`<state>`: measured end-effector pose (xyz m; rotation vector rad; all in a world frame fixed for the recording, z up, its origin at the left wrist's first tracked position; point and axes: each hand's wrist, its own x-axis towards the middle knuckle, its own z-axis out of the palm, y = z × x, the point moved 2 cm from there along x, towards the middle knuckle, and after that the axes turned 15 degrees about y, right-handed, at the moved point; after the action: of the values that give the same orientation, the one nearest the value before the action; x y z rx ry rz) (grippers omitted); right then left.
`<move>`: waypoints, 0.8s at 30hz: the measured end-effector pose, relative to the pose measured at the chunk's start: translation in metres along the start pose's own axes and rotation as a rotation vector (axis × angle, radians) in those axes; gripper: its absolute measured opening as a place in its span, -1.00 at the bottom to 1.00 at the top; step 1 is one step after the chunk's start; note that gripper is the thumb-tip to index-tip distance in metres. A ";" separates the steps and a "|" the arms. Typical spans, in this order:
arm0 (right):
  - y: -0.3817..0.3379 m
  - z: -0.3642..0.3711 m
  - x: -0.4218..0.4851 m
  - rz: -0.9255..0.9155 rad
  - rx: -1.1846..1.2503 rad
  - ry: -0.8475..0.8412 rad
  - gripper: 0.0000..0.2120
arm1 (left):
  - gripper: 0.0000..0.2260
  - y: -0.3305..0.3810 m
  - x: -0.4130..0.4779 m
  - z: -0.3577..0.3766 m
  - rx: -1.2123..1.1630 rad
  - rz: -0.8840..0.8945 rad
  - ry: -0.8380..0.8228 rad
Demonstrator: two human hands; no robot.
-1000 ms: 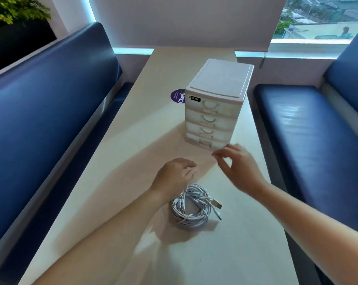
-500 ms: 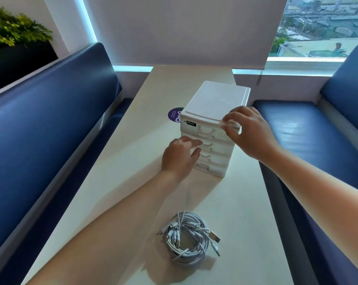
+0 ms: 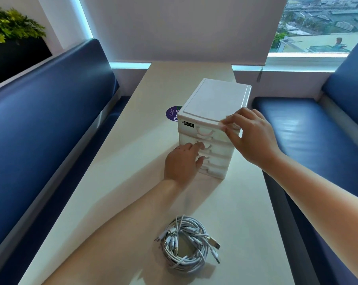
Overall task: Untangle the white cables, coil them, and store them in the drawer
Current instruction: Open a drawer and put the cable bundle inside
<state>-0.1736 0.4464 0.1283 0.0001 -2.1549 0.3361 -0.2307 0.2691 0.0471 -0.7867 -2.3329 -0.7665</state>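
Note:
The white cables [image 3: 185, 243] lie in one round coil on the cream table [image 3: 116, 182], near its front, with several plug ends sticking out. Further back stands a small white drawer unit [image 3: 213, 103] with several stacked drawers, all looking closed. My left hand [image 3: 182, 162] is at the drawer fronts, its fingers curled into the handle of the second drawer from the top. My right hand [image 3: 250, 136] holds the unit's top front right corner, thumb against the front and fingers on the lid edge.
A round purple sticker [image 3: 172, 113] lies on the table left of the drawer unit. Blue padded benches [image 3: 40, 124] run along both sides of the table. A window sill and a lowered blind close off the far end.
Both hands left the coil and reached forward to the drawer unit; the left hand now hooks a drawer handle and the right grips the top corner. The coil stays on the table.

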 end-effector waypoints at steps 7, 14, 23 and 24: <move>-0.002 0.000 0.000 0.000 -0.016 -0.001 -0.84 | -0.81 -0.004 -0.001 -0.001 0.084 0.040 0.140; -0.006 -0.002 0.002 0.025 -0.038 -0.029 -0.80 | -0.83 -0.009 -0.027 -0.029 0.033 0.133 0.217; -0.021 -0.007 0.005 0.084 -0.101 -0.090 -0.79 | -0.91 -0.012 -0.075 -0.072 0.014 0.124 0.215; -0.022 -0.008 0.005 0.088 -0.105 -0.105 -0.78 | -0.90 -0.011 -0.078 -0.077 0.017 0.130 0.219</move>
<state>-0.1672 0.4275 0.1416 -0.1400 -2.2792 0.2787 -0.1614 0.1843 0.0453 -0.7967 -2.0700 -0.7362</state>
